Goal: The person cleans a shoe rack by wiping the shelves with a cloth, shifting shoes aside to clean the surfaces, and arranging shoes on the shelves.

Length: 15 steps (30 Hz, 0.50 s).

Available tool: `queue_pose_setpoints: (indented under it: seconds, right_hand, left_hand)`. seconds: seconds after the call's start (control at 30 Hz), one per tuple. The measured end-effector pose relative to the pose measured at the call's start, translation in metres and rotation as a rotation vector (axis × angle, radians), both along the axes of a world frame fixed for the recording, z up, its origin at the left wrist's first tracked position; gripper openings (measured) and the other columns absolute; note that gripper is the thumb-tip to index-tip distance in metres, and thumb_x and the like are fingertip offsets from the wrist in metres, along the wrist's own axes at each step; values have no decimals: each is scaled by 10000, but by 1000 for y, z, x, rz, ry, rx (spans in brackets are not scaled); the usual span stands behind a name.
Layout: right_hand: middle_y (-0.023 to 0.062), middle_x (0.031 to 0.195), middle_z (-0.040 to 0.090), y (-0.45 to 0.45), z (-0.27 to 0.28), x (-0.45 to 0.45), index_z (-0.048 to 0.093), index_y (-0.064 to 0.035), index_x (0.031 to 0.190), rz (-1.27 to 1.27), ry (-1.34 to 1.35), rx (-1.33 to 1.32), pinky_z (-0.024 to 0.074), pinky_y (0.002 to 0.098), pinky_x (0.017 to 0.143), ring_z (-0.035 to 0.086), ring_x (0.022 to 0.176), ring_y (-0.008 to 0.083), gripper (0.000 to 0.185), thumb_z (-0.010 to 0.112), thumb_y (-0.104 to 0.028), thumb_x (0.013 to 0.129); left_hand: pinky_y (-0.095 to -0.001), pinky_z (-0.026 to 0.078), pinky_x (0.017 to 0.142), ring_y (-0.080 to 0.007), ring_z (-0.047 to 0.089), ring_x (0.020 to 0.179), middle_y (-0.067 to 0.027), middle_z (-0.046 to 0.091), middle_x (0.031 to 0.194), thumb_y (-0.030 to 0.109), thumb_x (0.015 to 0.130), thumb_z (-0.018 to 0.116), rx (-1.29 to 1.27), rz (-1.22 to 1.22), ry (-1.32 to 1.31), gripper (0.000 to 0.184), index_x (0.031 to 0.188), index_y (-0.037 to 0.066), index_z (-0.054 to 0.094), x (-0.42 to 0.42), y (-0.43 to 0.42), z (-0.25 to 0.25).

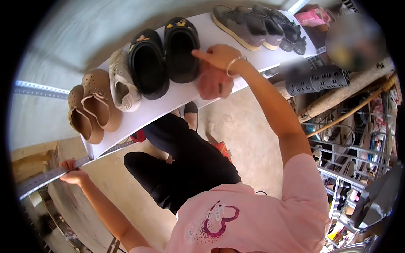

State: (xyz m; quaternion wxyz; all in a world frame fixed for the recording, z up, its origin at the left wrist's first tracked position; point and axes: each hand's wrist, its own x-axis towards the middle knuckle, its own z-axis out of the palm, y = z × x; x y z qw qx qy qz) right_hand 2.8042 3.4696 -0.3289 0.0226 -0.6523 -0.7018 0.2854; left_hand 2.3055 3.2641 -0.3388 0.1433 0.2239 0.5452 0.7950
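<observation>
My left hand [74,174] is wrapped round the perforated metal rail [46,177] at the shelf's near left end. Over the white shelf [236,69], my right hand [221,57] has one finger stretched out against the side of a black clog [182,57]. Its other fingers curl over a soft-looking pink cloth [214,84] at the shelf's front edge; how they grip it is partly hidden. A second black clog [147,67] stands alongside, then a white shoe [123,86] and a pair of tan clogs [101,99].
Grey sneakers [242,27] and dark sandals [291,33] occupy the shelf's far right. Beyond that end are a black perforated basket [318,81], a wooden pole [346,90] and wire racks [344,147] with shoes. My legs [185,156] are bent below the shelf.
</observation>
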Motion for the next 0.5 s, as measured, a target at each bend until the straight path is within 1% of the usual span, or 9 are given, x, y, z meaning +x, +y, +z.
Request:
queue_pose_setpoints:
  seconds: [0.07,0.1,0.13,0.2,0.27,0.33,0.4,0.43,0.5]
  right_hand:
    - [115,819,664,19,5,-11,702,-78,851,24,-20,-12,461,349,764,626,816,288,701,428,-717,759]
    - [132,826,668,21,9,-14,695,-62,834,52,-6,-13,461,372,771,628,819,313,652,426,-655,794]
    - [132,826,668,27,4,-15,695,-62,834,64,-6,-10,461,372,771,628,819,313,652,426,-655,794]
    - [156,887,665,40,-8,-12,690,-57,854,128,-197,228,456,405,797,621,867,344,581,421,-571,830]
    - [172,959,652,44,1,6,681,-59,906,75,-260,248,448,438,830,608,912,371,524,409,-504,854]
    - [174,992,643,58,-1,38,665,-77,975,37,-413,255,450,441,846,602,939,369,493,406,-482,867]
    - [193,992,647,60,6,69,679,-66,956,66,-488,262,463,427,843,601,996,342,485,441,-474,845]
    - [193,992,647,58,5,75,679,-66,956,76,-492,260,463,427,843,601,996,342,485,441,-474,845]
    - [179,944,660,55,-4,88,676,-54,945,23,-524,400,474,412,816,617,950,340,533,477,-534,826]
  left_hand:
    - [-241,228,475,-85,192,469,33,195,542,180,803,419,18,34,-32,296,574,145,234,-4,1,-3]
    - [-244,238,481,-88,198,470,30,204,539,197,802,410,-2,43,-20,286,576,141,243,0,2,-2]
    - [-246,248,487,-92,203,470,27,213,536,214,802,401,-21,49,-10,279,578,138,253,3,2,0]
    - [-250,258,494,-95,210,472,25,221,534,228,805,387,-24,45,-5,274,581,136,259,-3,1,-3]
    - [-253,268,502,-99,217,474,22,229,532,242,808,373,-37,44,-5,272,584,134,266,-5,-1,-4]
    - [-254,277,509,-102,225,476,21,226,527,270,813,350,-43,22,-10,274,590,134,265,1,0,-1]
    - [-252,283,514,-105,224,474,20,225,525,279,811,346,-60,20,-19,274,595,131,265,-3,-1,-3]
    - [-252,283,513,-106,222,473,19,224,525,277,812,348,-51,17,-15,275,595,131,264,-3,0,-3]
    - [-255,292,521,-107,223,483,17,222,529,265,816,350,-31,2,-16,274,594,132,262,-4,-1,-4]
